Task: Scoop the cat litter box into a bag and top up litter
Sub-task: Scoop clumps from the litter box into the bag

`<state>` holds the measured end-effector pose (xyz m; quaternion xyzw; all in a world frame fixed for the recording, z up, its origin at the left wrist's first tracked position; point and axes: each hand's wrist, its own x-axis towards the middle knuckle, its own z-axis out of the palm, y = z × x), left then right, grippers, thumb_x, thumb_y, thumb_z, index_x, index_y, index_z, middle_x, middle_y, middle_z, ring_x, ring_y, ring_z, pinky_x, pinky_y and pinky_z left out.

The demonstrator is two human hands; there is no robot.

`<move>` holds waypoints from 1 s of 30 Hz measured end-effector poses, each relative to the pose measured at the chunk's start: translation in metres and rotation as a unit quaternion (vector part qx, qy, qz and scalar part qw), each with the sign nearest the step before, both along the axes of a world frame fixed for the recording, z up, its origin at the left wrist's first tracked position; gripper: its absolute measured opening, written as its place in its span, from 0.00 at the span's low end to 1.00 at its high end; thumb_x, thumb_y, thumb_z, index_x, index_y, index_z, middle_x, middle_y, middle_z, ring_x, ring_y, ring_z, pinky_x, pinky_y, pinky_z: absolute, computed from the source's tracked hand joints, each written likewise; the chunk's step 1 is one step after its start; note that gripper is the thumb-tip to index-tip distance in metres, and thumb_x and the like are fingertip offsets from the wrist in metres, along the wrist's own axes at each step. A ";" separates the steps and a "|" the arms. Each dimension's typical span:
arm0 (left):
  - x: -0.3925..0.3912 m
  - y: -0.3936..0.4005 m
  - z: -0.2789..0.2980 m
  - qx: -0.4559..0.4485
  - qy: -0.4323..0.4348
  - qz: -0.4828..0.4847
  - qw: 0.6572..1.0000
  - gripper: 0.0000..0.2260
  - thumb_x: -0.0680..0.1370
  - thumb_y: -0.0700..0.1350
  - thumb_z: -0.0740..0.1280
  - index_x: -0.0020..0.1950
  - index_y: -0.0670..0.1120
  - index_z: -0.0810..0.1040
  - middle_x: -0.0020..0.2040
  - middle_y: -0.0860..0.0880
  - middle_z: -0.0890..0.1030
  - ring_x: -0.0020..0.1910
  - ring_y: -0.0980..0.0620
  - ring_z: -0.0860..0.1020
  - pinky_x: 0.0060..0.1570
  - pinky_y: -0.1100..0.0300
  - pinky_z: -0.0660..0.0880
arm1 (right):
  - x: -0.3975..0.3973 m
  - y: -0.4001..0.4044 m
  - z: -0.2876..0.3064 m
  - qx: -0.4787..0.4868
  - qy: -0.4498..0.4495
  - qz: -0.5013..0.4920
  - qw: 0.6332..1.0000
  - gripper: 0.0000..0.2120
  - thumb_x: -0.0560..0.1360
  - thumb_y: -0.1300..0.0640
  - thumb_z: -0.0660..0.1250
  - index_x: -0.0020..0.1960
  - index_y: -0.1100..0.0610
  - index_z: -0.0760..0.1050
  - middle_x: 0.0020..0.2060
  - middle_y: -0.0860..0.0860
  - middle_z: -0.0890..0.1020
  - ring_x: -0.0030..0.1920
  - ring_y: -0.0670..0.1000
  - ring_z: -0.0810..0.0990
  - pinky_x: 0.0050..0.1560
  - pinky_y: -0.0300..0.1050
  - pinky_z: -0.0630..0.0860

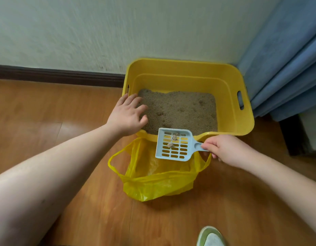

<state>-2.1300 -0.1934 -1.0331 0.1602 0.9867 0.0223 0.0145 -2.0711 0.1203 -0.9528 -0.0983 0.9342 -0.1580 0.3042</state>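
A single wide-angle view from a camera worn on the person's head, looking forward and steeply down at the floor [47,107]. Both forearms reach in from the bottom corners, so the left hand [126,115] and right hand [224,150] sit close, near the middle of the frame. Beyond the hands the view faces a pale wall [100,32] and its dark skirting board [56,73]. Straight edges bow towards the frame's borders.
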 end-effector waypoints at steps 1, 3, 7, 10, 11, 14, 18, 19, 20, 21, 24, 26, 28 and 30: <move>0.000 0.000 0.000 -0.002 0.000 -0.001 1.000 0.26 0.76 0.58 0.49 0.64 0.50 0.78 0.69 0.43 0.74 0.74 0.43 0.64 0.75 0.45 0.53 | 0.005 -0.003 -0.007 0.029 0.008 0.023 0.999 0.18 0.80 0.47 0.57 0.35 0.51 0.74 0.30 0.47 0.78 0.32 0.45 0.76 0.37 0.45 0.73; 0.000 0.001 0.001 -0.005 0.001 -0.003 1.000 0.26 0.76 0.58 0.49 0.64 0.50 0.78 0.69 0.43 0.74 0.73 0.43 0.64 0.75 0.45 0.53 | 0.012 -0.009 -0.019 0.116 0.045 0.074 0.989 0.17 0.81 0.45 0.54 0.39 0.52 0.73 0.36 0.49 0.80 0.39 0.51 0.79 0.39 0.48 0.75; 0.000 0.000 0.001 -0.008 0.000 -0.003 1.000 0.26 0.76 0.58 0.49 0.64 0.50 0.78 0.70 0.43 0.73 0.74 0.42 0.64 0.75 0.45 0.53 | 0.029 -0.014 -0.042 0.203 0.241 0.218 0.923 0.11 0.68 0.54 0.76 0.35 0.56 0.74 0.28 0.53 0.77 0.27 0.57 0.79 0.25 0.43 0.60; 0.000 -0.001 0.000 -0.008 0.003 -0.004 1.000 0.26 0.76 0.58 0.50 0.65 0.51 0.78 0.69 0.43 0.73 0.73 0.42 0.64 0.75 0.45 0.53 | 0.036 -0.016 -0.053 0.177 0.360 0.251 0.881 0.09 0.61 0.67 0.72 0.30 0.57 0.73 0.24 0.53 0.73 0.23 0.56 0.73 0.23 0.43 0.59; 0.000 -0.001 0.000 -0.007 0.003 -0.004 1.000 0.26 0.76 0.58 0.50 0.64 0.51 0.78 0.69 0.43 0.74 0.73 0.42 0.65 0.75 0.45 0.53 | 0.038 -0.018 -0.054 0.167 0.379 0.262 0.872 0.06 0.63 0.67 0.66 0.32 0.57 0.74 0.25 0.53 0.73 0.24 0.56 0.73 0.23 0.44 0.62; 0.001 -0.001 0.000 -0.003 0.003 -0.004 1.000 0.26 0.76 0.58 0.49 0.64 0.51 0.78 0.69 0.43 0.74 0.73 0.42 0.65 0.75 0.45 0.53 | 0.041 -0.020 -0.054 0.150 0.411 0.281 0.854 0.11 0.68 0.66 0.56 0.38 0.58 0.77 0.28 0.53 0.73 0.28 0.56 0.73 0.28 0.47 0.66; 0.000 -0.001 0.000 -0.003 0.000 -0.004 1.000 0.26 0.76 0.58 0.48 0.65 0.51 0.77 0.70 0.43 0.73 0.74 0.43 0.63 0.75 0.45 0.52 | 0.042 -0.019 -0.048 0.141 0.421 0.286 0.849 0.13 0.72 0.65 0.56 0.41 0.59 0.79 0.30 0.54 0.74 0.31 0.56 0.73 0.31 0.49 0.65; 0.000 -0.001 0.000 -0.003 0.000 -0.004 1.000 0.26 0.76 0.58 0.48 0.66 0.51 0.77 0.70 0.43 0.72 0.74 0.43 0.63 0.75 0.45 0.51 | 0.041 -0.019 -0.045 0.138 0.420 0.281 0.852 0.13 0.72 0.65 0.56 0.42 0.59 0.79 0.30 0.54 0.74 0.31 0.56 0.73 0.31 0.49 0.66; 0.000 -0.001 0.000 -0.004 0.000 -0.005 1.000 0.26 0.76 0.58 0.48 0.66 0.51 0.77 0.70 0.43 0.72 0.74 0.43 0.63 0.75 0.45 0.51 | 0.040 -0.018 -0.043 0.134 0.415 0.276 0.857 0.12 0.72 0.65 0.57 0.43 0.58 0.79 0.30 0.54 0.74 0.32 0.56 0.73 0.31 0.49 0.66; 0.000 -0.001 -0.001 -0.004 0.001 -0.006 1.000 0.26 0.77 0.58 0.49 0.66 0.51 0.77 0.70 0.44 0.72 0.74 0.43 0.63 0.75 0.45 0.51 | 0.039 -0.017 -0.040 0.127 0.411 0.265 0.863 0.10 0.72 0.64 0.59 0.43 0.58 0.79 0.31 0.53 0.74 0.32 0.57 0.73 0.32 0.49 0.66; 0.001 -0.001 -0.003 0.001 0.015 -0.005 1.000 0.25 0.76 0.57 0.50 0.63 0.51 0.78 0.69 0.44 0.74 0.73 0.43 0.65 0.75 0.45 0.52 | 0.031 -0.014 -0.018 0.103 0.378 0.194 0.899 0.03 0.70 0.63 0.71 0.41 0.56 0.78 0.31 0.53 0.74 0.33 0.58 0.75 0.31 0.49 0.67; 0.001 -0.001 -0.003 0.003 0.016 -0.009 1.000 0.25 0.76 0.57 0.50 0.63 0.51 0.78 0.69 0.44 0.74 0.73 0.44 0.65 0.75 0.44 0.53 | 0.021 -0.012 0.006 0.078 0.358 0.129 0.922 0.03 0.71 0.60 0.72 0.43 0.56 0.78 0.31 0.52 0.75 0.32 0.58 0.76 0.29 0.49 0.69; 0.001 -0.001 -0.003 -0.002 0.014 -0.018 1.000 0.25 0.77 0.57 0.50 0.64 0.50 0.78 0.69 0.44 0.74 0.74 0.44 0.64 0.75 0.44 0.53 | 0.001 -0.006 0.029 0.089 0.312 0.062 0.944 0.03 0.77 0.54 0.66 0.49 0.53 0.76 0.31 0.49 0.75 0.31 0.55 0.75 0.27 0.45 0.68; 0.001 -0.001 -0.003 -0.004 0.018 -0.027 0.999 0.24 0.77 0.57 0.50 0.64 0.50 0.78 0.70 0.44 0.74 0.74 0.44 0.64 0.75 0.43 0.53 | -0.030 0.009 0.032 0.107 0.258 -0.011 0.960 0.04 0.79 0.51 0.61 0.52 0.50 0.73 0.32 0.47 0.75 0.29 0.51 0.73 0.26 0.43 0.67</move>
